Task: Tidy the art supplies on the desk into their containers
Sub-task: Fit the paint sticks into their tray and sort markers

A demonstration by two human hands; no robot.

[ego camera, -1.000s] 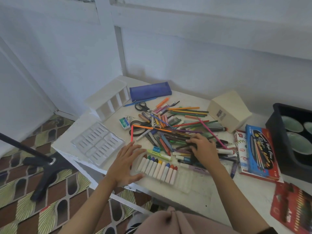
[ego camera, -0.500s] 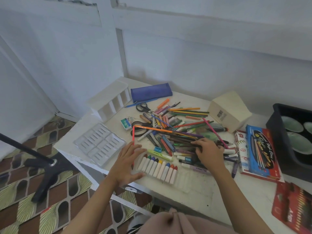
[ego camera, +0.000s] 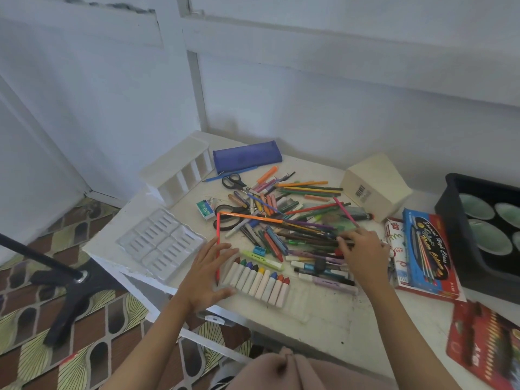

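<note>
The person leans over a white surface (ego camera: 323, 313) heaped with a loose pile of coloured pencils, pens and markers (ego camera: 289, 220) that fills its middle. Along the near edge a row of paper-wrapped crayons in a shallow clear tray (ego camera: 259, 280) is already in order, which I take as the sorting just begun. The left hand (ego camera: 206, 273) lies flat at the tray's left end, its fingers released and spread across a long red pencil (ego camera: 217, 240), probably to keep the light tray from sliding while the other hand works. The right hand (ego camera: 363, 253) reaches into the right side of the pile with its fingers (ego camera: 342, 243) curled down onto some dark pencils. I cannot tell whether they have actually closed on one. The containers wait round the heap: a white slotted organiser (ego camera: 180, 170) at the far left corner, a blue fabric pencil pouch (ego camera: 246, 159) by the far edge beside it, and a clear moulded plastic insert (ego camera: 161, 243) at the left edge. A cream cardboard box (ego camera: 377, 184) stands toward the far right and a blue box of water colours (ego camera: 425, 249) at the right. Compared with a second ago the left hand has hardly shifted. The right hand has drawn a little rightward out of the middle of the pile, and nothing else has moved.
</note>
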